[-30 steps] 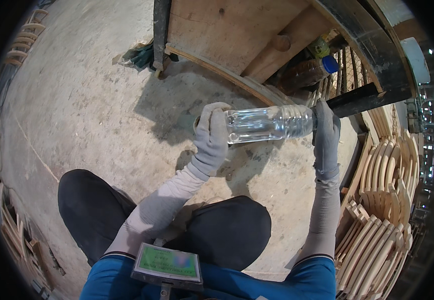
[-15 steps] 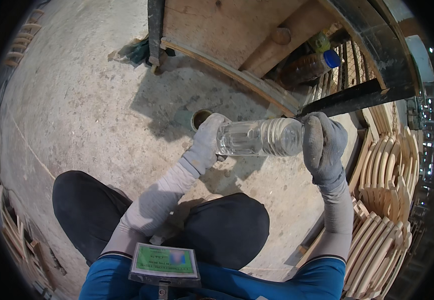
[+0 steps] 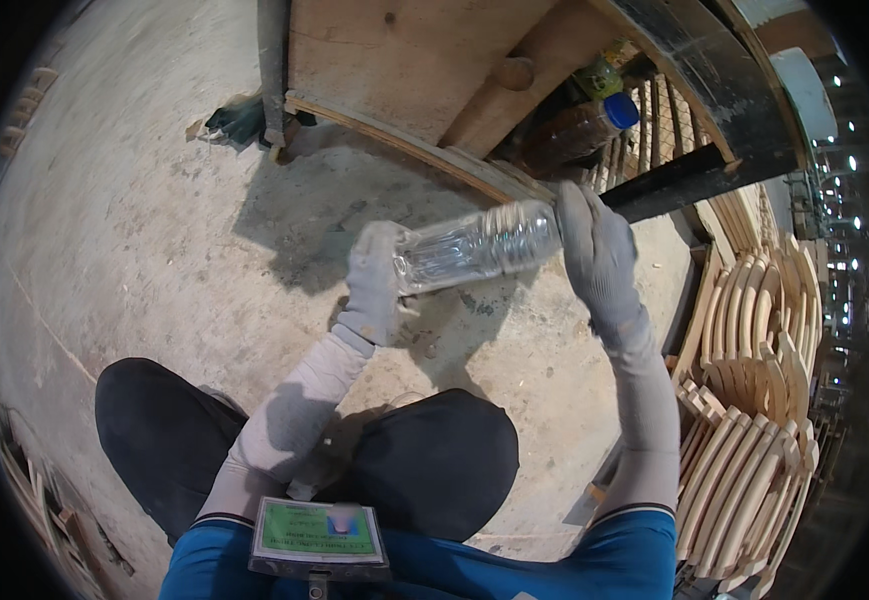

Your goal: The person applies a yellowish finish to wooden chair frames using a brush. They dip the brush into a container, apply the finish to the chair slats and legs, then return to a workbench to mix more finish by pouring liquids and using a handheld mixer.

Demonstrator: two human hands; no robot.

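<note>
Left hand [image 3: 372, 280] has its gloved fingers wrapped round one end of the clear bottle [image 3: 479, 245], probably to keep it steady sideways. Right hand [image 3: 599, 262] is up at the other end, but I can't tell if those fingers grip or just press. Blue-capped bottle [image 3: 566, 138] sits beyond the right fingertips, maybe stashed there.

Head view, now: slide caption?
Gloved left hand holds one end of a clear bottle, right hand at the other, above the floor.

Clear ridged bottle [image 3: 476, 247] (slightly slanted) between both hands [image 3: 372, 280] [image 3: 597, 255]
</note>
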